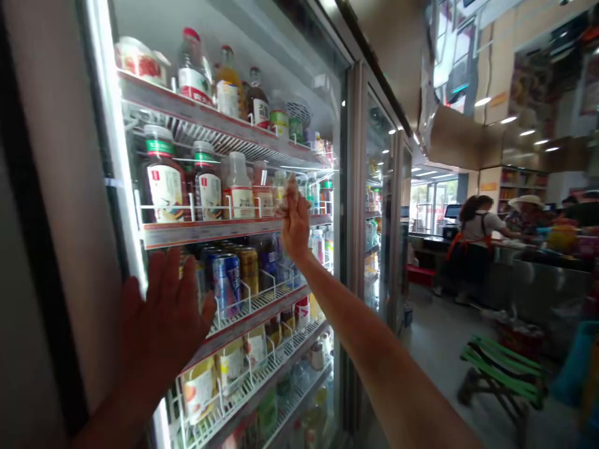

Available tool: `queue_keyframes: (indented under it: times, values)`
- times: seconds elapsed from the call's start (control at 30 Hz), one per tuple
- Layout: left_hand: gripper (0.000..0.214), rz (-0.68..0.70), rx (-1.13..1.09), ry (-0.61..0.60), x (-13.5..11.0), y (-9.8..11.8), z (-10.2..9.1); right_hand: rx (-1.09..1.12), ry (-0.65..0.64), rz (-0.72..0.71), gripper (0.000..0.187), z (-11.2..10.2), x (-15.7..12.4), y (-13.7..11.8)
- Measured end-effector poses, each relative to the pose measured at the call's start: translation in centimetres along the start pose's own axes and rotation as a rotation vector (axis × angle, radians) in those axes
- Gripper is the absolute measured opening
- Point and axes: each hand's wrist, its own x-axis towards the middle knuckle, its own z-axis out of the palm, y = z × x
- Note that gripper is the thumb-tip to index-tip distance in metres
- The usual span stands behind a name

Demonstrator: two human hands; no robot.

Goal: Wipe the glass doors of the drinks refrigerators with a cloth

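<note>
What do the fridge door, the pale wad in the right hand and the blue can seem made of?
The clear fridge door looks like glass: see-through, glossy, faintly reflective. The pale crumpled wad in the right hand seems soft cloth or paper; blur leaves it open. The blue drink can looks like shiny metal, likely aluminium, with bright highlights.

The single head-worn camera looks roughly level along the glass front of a drinks cooler [354, 187], which stands very near on the left and recedes toward mid-frame. The left hand [161, 324] fills the lower left, close to the lens. The right forearm runs in from the bottom right corner to the right hand [294, 218], closed on a pale wad [290, 187] near the centre. The right half of the frame faces down the shop floor to a distant counter [468, 246]. Straight edges bow, as with a wide lens.
</note>
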Motion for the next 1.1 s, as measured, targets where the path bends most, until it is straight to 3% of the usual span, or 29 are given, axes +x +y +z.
queue_keyframes:
  times: [0.07, 0.13, 0.2, 0.37, 0.5, 0.57, 0.7, 0.77, 0.9, 0.93, 1.07, 1.1]
  values:
    - [0.076, 0.029, 0.067, 0.002, -0.3, -0.3, 0.1, 0.086, 0.022, -0.033, 0.053, 0.3, -1.7, -1.2]
    - [0.076, 0.047, 0.092, -0.008, -0.5, -0.5, 0.2, 0.156, -0.029, -0.166, 0.049, 0.3, -3.1, -2.5]
    - [0.074, 0.056, 0.086, -0.035, -0.6, -0.6, 0.2, 0.194, -0.045, -0.215, 0.047, 0.2, -3.3, -2.9]
    - [0.066, 0.051, 0.043, -0.078, -0.6, -0.5, -0.2, 0.153, 0.046, 0.123, 0.048, 0.6, -1.7, -2.3]
    - [0.063, 0.055, -0.007, -0.12, -0.7, -0.5, -0.3, 0.139, -0.136, -0.135, 0.041, 0.6, -2.2, -5.5]
    - [0.064, 0.055, -0.021, -0.124, -0.7, -0.6, -0.3, 0.138, -0.164, -0.185, 0.042, 0.6, -1.7, -6.2]
    - [0.067, 0.059, -0.029, -0.153, -0.8, -0.8, -0.3, 0.083, -0.041, 0.116, 0.05, 1.2, 0.4, -4.4]
    - [0.068, 0.075, -0.017, -0.165, -1.0, -0.9, -0.4, 0.077, -0.01, 0.171, 0.05, 1.4, 0.3, -4.0]
    - [0.068, 0.107, 0.041, -0.146, -1.1, -1.1, -0.4, 0.163, -0.107, -0.176, 0.046, 1.2, -2.6, -4.5]
    - [0.069, 0.109, 0.056, -0.138, -1.2, -1.0, -0.4, 0.172, -0.097, -0.2, 0.047, 1.1, -3.3, -4.3]
    - [0.071, 0.1, 0.083, -0.132, -1.1, -0.9, -0.3, 0.164, 0.125, 0.099, 0.05, 1.0, -4.7, -3.3]
    - [0.07, 0.098, 0.091, -0.134, -1.1, -0.8, -0.3, 0.183, 0.129, 0.11, 0.051, 1.0, -5.0, -3.2]
